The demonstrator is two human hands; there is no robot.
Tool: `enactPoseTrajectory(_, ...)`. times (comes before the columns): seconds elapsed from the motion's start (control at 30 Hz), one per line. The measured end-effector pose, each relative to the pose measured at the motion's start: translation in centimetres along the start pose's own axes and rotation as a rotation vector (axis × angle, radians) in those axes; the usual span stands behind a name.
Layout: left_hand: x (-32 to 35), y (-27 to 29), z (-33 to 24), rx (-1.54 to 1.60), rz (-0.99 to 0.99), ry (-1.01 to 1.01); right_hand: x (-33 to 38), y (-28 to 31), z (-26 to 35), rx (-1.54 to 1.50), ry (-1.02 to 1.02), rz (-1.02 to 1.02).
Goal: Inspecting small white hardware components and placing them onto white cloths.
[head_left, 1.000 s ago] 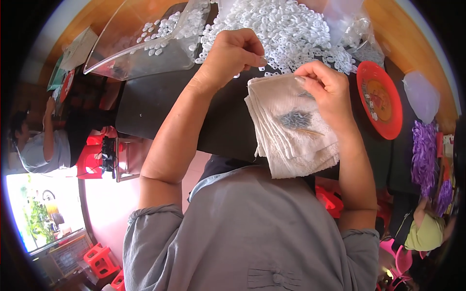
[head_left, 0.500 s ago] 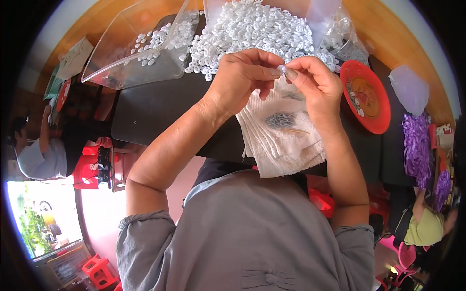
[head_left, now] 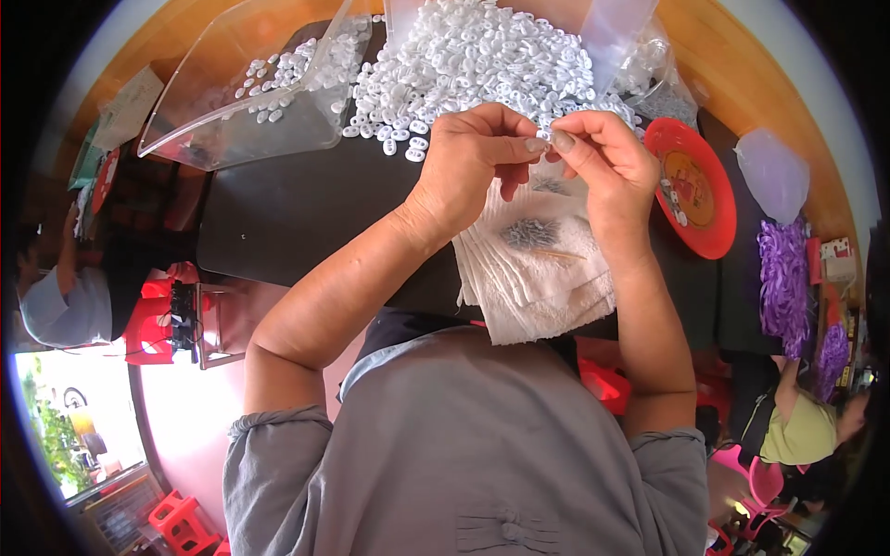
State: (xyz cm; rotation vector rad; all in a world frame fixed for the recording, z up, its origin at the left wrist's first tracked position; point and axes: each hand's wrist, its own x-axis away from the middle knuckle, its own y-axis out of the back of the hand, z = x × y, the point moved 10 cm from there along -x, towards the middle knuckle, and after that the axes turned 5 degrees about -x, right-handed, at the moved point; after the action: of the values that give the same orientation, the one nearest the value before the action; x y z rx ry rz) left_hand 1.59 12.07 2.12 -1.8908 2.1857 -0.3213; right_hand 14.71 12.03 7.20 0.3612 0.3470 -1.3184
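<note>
Over the folded whitish cloth (head_left: 542, 296), my left hand (head_left: 468, 157) and my right hand (head_left: 612, 167) meet fingertip to fingertip. Thumb and forefinger of each are pinched together around a small white plastic piece, mostly hidden by the fingers. Just beyond them lies a big heap of white oval plastic pieces (head_left: 473, 65), many showing two dark holes. A patch of tiny grey metal bits (head_left: 530, 233), too small to name, rests on the cloth beside a thin light stick (head_left: 558, 253).
A clear plastic bin (head_left: 222, 139) with more white pieces lies at the far left of the dark table (head_left: 287, 208). On the right are a red plate (head_left: 721, 218) holding a few pieces and a purple bundle of strips (head_left: 783, 287). Other people sit at both sides.
The view has shifted slightly. Both hands stay together, fingertips slightly changed in position, and the white piece between them shows less than before.
</note>
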Motion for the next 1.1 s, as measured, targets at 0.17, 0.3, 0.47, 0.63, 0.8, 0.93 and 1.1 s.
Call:
enactPoseTrajectory(0.17,0.18,0.03,0.75,0.082,0.019,0.064,-0.05,-0.06,-0.33,0.002,-0.014,-0.01)
enactPoseTrajectory(0.3,0.39,-0.2,0.48,0.048,0.037,0.06,-0.01,-0.34,-0.59,0.006,-0.038,0.016)
enactPoseTrajectory(0.47,0.46,-0.09,0.97,0.092,0.051,0.101,0.14,-0.41,-0.87,0.002,-0.064,0.018)
enactPoseTrajectory(0.63,0.42,0.37,1.02,0.126,0.021,0.095,0.06,-0.35,-1.05,0.054,-0.081,0.033)
enactPoseTrajectory(0.8,0.35,0.48,0.92,0.113,0.009,0.071,0.06,-0.65,-0.81,0.153,-0.04,0.068)
enactPoseTrajectory(0.93,0.42,0.52,0.67,0.09,-0.008,0.053,0.07,-0.59,-0.54,0.144,0.003,0.049)
enactPoseTrajectory(1.1,0.5,0.61,0.66,0.085,-0.019,0.045,0.08,-0.6,-0.37,0.109,0.032,0.03)
